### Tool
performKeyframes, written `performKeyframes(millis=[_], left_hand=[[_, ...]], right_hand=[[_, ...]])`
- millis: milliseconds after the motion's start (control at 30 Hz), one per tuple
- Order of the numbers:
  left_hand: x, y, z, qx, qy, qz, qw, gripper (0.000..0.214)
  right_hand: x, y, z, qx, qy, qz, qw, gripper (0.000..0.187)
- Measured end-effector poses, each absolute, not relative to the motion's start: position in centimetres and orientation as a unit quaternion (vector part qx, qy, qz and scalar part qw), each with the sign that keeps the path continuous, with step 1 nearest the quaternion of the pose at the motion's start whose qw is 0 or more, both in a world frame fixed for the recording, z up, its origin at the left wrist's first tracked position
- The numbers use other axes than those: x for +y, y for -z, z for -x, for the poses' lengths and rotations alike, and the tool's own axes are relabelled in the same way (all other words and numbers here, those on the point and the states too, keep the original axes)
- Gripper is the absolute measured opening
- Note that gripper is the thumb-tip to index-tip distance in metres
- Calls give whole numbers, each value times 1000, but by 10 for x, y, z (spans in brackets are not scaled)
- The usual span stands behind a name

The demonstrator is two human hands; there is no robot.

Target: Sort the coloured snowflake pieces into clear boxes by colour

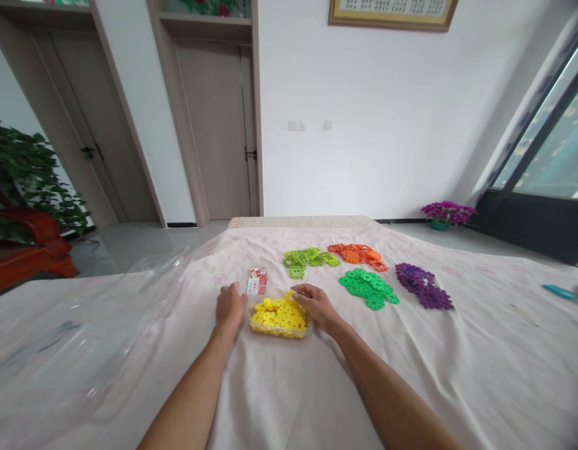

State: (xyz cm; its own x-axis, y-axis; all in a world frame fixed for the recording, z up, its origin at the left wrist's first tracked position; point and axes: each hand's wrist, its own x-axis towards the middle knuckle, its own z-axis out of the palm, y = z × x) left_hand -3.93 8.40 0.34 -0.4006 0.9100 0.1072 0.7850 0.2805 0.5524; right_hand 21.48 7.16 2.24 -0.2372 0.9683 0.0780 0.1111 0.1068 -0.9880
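A clear plastic box [278,334] holds a heap of yellow snowflake discs [274,311]. Its clear lid with a red and white label [257,281] rises at the back left. My left hand [231,305] is closed at the box's left edge, its fingertips partly hidden. At the right rim, my right hand [316,304] reaches over the discs with fingers and thumb bent together on a yellow disc [289,295]. Beyond the box lie piles of lime green discs [308,257], orange discs [357,255], green discs [370,287] and purple discs [423,286].
A pale patterned cloth [279,400] covers the table. Crumpled clear plastic bags [96,337] spread over the left side. A blue object [561,291] lies far right. Behind are doors, a wall, a green plant [26,175] and purple flowers [448,211].
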Motion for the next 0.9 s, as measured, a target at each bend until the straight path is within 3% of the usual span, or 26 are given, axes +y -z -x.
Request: performKeyframes(millis=[467,767,900], left_hand=[[113,-27,45,818,-156,-530,160,38],[105,-31,52,827,-156,-520,147,43],[101,-36,78,830,-193,-501,151,39]], right_hand=[[78,-19,-218,-580,-506,488,412,23],[74,-16,-217,-585,-477,461,466,45],[73,-14,-218,-580,-473,466,471,46]])
